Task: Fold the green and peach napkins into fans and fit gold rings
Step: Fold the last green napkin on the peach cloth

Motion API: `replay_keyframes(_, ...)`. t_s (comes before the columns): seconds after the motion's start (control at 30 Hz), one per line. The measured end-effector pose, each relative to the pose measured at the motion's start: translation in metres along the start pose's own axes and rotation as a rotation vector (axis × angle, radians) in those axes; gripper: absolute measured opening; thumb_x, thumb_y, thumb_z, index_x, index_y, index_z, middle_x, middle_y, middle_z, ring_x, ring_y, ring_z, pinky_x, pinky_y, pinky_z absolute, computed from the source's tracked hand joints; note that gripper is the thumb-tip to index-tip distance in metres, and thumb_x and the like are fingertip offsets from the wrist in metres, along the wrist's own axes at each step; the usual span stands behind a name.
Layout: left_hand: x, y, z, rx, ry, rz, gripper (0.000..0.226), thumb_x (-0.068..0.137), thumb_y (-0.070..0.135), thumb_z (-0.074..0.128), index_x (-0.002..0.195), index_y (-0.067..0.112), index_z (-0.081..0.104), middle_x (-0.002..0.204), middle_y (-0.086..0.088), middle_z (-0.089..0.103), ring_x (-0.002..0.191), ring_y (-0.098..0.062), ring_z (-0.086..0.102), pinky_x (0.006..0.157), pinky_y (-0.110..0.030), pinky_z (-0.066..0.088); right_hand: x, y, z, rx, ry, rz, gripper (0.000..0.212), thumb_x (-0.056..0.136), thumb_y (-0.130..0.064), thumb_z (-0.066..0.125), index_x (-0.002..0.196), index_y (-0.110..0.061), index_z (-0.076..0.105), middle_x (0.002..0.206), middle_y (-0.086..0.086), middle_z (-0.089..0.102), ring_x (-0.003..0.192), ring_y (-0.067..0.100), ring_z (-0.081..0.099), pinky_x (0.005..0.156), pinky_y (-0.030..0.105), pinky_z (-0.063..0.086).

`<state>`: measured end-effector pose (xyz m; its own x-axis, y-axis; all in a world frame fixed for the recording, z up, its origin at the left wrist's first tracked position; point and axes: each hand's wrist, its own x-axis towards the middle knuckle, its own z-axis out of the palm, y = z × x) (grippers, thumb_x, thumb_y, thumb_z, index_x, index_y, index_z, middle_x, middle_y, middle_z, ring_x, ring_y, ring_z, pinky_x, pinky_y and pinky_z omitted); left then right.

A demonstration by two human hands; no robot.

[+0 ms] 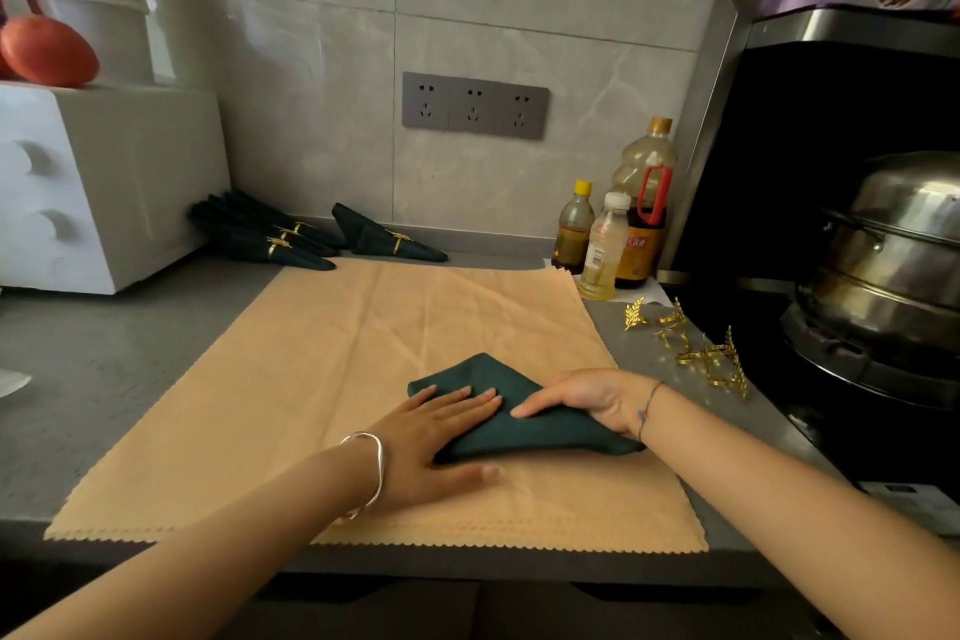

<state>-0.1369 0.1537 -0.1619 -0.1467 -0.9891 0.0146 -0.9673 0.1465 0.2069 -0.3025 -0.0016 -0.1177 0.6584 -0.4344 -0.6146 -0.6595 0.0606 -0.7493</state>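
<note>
Green napkin on peach napkin: left grip flat, pressing it; right grip pinching right edge.

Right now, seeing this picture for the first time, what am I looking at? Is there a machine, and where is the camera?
No machine here: these are a person's two bare hands, filmed by one camera worn on the head, looking forward and down. On the grey counter lies a spread peach napkin, with a folded green napkin on it. The left hand presses flat on the green napkin; the right hand holds its right side. Loose gold rings lie to the right, near a steel pot and some bottles. At the back, finished green napkins already wear rings.
</note>
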Motion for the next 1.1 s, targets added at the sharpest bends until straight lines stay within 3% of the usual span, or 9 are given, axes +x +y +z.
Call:
replay_keyframes(0.17, 0.006, 0.005, -0.004, 0.031, -0.034, -0.032, 0.078, 0.083, 0.073, 0.022, 0.15, 0.038, 0.004, 0.156, 0.022, 0.004, 0.144, 0.0, -0.002, 0.117, -0.029, -0.009, -0.008, 0.003, -0.006, -0.16, 0.182, -0.119, 0.019, 0.084, -0.026, 0.068, 0.099, -0.015, 0.068, 0.103, 0.007, 0.07, 0.092, 0.019, 0.065, 0.081, 0.026, 0.052)
replay_keyframes(0.27, 0.007, 0.006, -0.006, 0.07, -0.032, -0.028, 0.091, 0.069, 0.079, 0.008, 0.15, 0.038, 0.005, 0.156, 0.022, 0.004, 0.144, -0.001, 0.0, 0.114, -0.027, -0.011, -0.021, 0.013, -0.003, -0.355, 0.465, -0.31, 0.004, 0.086, -0.026, 0.066, 0.09, -0.024, 0.067, 0.096, -0.004, 0.069, 0.087, 0.009, 0.063, 0.08, 0.023, 0.053)
replay_keyframes(0.37, 0.007, 0.007, -0.007, 0.09, -0.024, -0.021, 0.1, 0.061, 0.082, -0.001, 0.15, 0.038, 0.006, 0.156, 0.021, 0.005, 0.144, -0.002, 0.002, 0.113, -0.028, -0.01, -0.045, 0.026, 0.011, -0.61, 0.706, -0.55, 0.009, 0.089, -0.029, 0.061, 0.097, -0.031, 0.065, 0.087, -0.021, 0.06, 0.08, -0.003, 0.055, 0.067, 0.011, 0.044)
replay_keyframes(0.5, 0.01, 0.006, -0.007, 0.125, -0.038, -0.014, 0.103, 0.06, 0.084, -0.003, 0.15, 0.037, 0.009, 0.156, 0.019, 0.008, 0.145, -0.004, 0.006, 0.115, -0.03, -0.009, -0.064, 0.044, 0.025, -0.822, 0.616, -0.691, 0.021, 0.088, -0.037, 0.061, 0.108, -0.037, 0.065, 0.093, -0.033, 0.054, 0.091, -0.008, 0.052, 0.075, 0.007, 0.04)
replay_keyframes(0.63, 0.013, 0.009, -0.012, 0.165, -0.021, 0.019, 0.073, 0.084, 0.076, 0.027, 0.148, 0.043, 0.016, 0.156, 0.016, 0.017, 0.144, -0.007, 0.014, 0.116, -0.031, -0.006, -0.06, 0.058, 0.029, -0.989, 0.615, -0.68, 0.033, 0.088, -0.036, 0.059, 0.121, -0.034, 0.06, 0.112, -0.026, 0.054, 0.107, -0.008, 0.046, 0.089, 0.007, 0.034)
replay_keyframes(0.73, 0.014, 0.007, -0.017, 0.102, 0.036, 0.066, 0.059, 0.088, 0.067, 0.039, 0.143, 0.045, 0.03, 0.153, 0.015, 0.028, 0.14, -0.006, 0.025, 0.116, -0.027, 0.005, -0.056, 0.06, 0.033, -0.988, 0.663, -0.686, 0.033, 0.089, -0.03, 0.058, 0.121, -0.031, 0.06, 0.116, -0.021, 0.057, 0.108, -0.004, 0.048, 0.088, 0.008, 0.035)
replay_keyframes(0.8, 0.015, 0.001, -0.018, 0.017, 0.074, 0.083, 0.063, 0.08, 0.07, 0.038, 0.135, 0.042, 0.045, 0.142, 0.014, 0.046, 0.13, -0.007, 0.042, 0.113, -0.025, 0.025, -0.052, 0.06, 0.034, -0.967, 0.699, -0.684, 0.031, 0.089, -0.028, 0.057, 0.12, -0.031, 0.061, 0.115, -0.02, 0.059, 0.105, -0.004, 0.049, 0.082, 0.001, 0.031)
replay_keyframes(0.93, 0.02, -0.019, -0.02, -0.197, 0.183, -0.048, 0.062, 0.068, 0.072, 0.046, 0.11, 0.031, 0.067, 0.103, 0.011, 0.07, 0.092, -0.01, 0.064, 0.086, -0.03, 0.051, -0.046, 0.06, 0.03, -0.812, 0.737, -0.647, 0.028, 0.089, -0.03, 0.062, 0.116, -0.028, 0.065, 0.106, -0.019, 0.062, 0.089, -0.005, 0.054, 0.075, 0.001, 0.037)
replay_keyframes(1.1, 0.044, -0.029, -0.029, -0.299, 0.311, -0.103, 0.051, 0.074, 0.067, 0.059, 0.066, 0.017, 0.052, 0.059, -0.003, 0.051, 0.054, -0.019, 0.043, 0.054, -0.029, 0.036, -0.037, 0.051, 0.015, -0.413, 0.668, -0.548, 0.022, 0.08, -0.025, 0.074, 0.1, -0.021, 0.068, 0.087, -0.014, 0.063, 0.08, 0.0, 0.06, 0.068, 0.008, 0.047)
